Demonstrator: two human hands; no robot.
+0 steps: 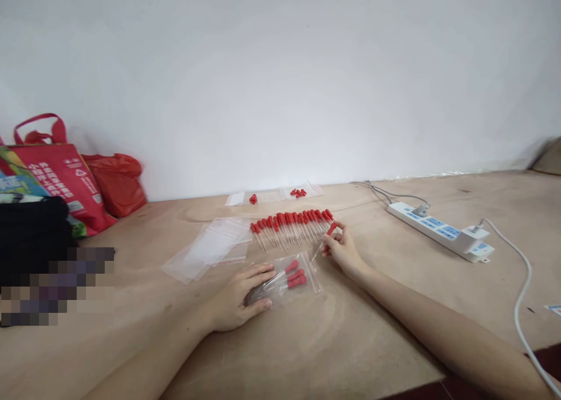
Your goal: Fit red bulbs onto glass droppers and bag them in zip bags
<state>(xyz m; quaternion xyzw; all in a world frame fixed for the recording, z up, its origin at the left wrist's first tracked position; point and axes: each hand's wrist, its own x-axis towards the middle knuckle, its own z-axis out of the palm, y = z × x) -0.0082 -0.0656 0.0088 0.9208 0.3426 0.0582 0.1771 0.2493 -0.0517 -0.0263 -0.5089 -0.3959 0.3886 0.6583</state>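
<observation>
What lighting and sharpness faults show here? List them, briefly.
Head view: the plain white wall is brightest mid-picture, greyer toward the top; head view: blocky pixelation hides a lower-left patch; head view: the red-bulbed clear droppers look soft, their stems faint.

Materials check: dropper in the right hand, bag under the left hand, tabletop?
Dropper: red bulb looks like rubber or soft plastic, opaque, low sheen; tube is clear and shiny, glass or plastic, can't tell.
Bag: probably thin plastic film, see-through, with glossy highlights.
Tabletop: likely wood or plywood, judging by tan, swirling grain; dull finish.
</observation>
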